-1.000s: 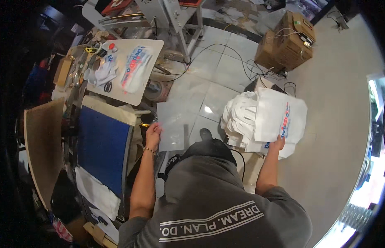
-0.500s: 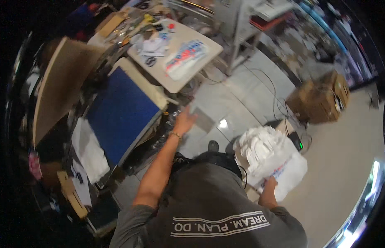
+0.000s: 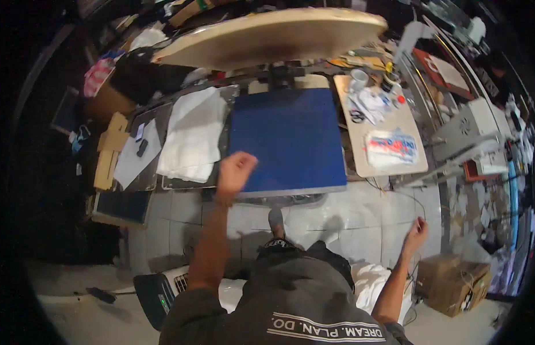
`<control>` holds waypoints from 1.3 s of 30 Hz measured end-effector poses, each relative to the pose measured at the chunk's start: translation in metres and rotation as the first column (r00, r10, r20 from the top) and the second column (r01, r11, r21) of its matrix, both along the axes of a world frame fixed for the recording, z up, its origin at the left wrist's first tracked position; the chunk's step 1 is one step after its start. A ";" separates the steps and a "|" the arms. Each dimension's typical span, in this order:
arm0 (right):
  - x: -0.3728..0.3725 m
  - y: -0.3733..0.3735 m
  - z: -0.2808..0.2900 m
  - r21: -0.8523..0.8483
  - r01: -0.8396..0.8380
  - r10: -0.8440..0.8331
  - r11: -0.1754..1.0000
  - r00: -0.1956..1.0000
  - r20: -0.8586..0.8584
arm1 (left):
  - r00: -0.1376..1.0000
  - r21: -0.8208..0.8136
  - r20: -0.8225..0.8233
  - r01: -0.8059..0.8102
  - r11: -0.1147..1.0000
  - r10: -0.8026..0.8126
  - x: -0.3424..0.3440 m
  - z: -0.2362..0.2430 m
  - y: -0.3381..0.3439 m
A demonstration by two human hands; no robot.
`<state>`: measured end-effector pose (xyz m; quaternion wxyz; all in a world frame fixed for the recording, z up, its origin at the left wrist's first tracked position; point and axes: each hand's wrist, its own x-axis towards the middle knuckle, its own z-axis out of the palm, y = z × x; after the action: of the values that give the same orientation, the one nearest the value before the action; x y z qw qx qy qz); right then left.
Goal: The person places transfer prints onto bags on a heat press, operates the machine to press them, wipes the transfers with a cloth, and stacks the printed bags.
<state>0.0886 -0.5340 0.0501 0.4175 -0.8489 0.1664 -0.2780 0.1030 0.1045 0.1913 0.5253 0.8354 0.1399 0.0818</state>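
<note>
Left hand (image 3: 237, 171): fingers curled; any grip cannot be told. It overlaps a rectangular blue fabric-like pad (image 3: 290, 138) at eight o'clock. Right hand (image 3: 417, 231): fingers bent, contents indeterminable, off the pad at four. Folded white cloth (image 3: 193, 135), nine o'clock: no print visible, judged unfinished. White red-and-blue-printed stack (image 3: 388, 150), three: printing judged done. Curved tan board (image 3: 267, 40), raised, twelve.

Downward wide view from head

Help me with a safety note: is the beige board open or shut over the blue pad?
Open: the beige board sits off toward the far side of the blue pad, whose broad top shows.
</note>
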 end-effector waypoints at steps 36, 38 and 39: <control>0.112 0.589 0.102 0.754 -0.657 0.993 -0.012 0.079 0.084 | 0.690 0.251 -0.112 -0.676 0.693 0.715 -0.074 -0.119 0.203; 0.105 0.560 0.128 0.789 -0.615 0.998 -0.016 0.035 0.048 | 0.765 0.077 -0.100 -0.632 0.771 0.637 -0.092 -0.097 0.190; 0.106 0.544 0.128 0.791 -0.612 0.998 -0.009 0.046 0.046 | 0.835 -0.104 -0.057 -0.551 0.828 0.548 -0.093 -0.084 0.182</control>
<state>0.1946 0.0096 0.1776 0.6770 -0.5904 -0.2120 0.3848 0.0096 0.2864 0.1069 0.5256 0.7288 0.3850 0.2106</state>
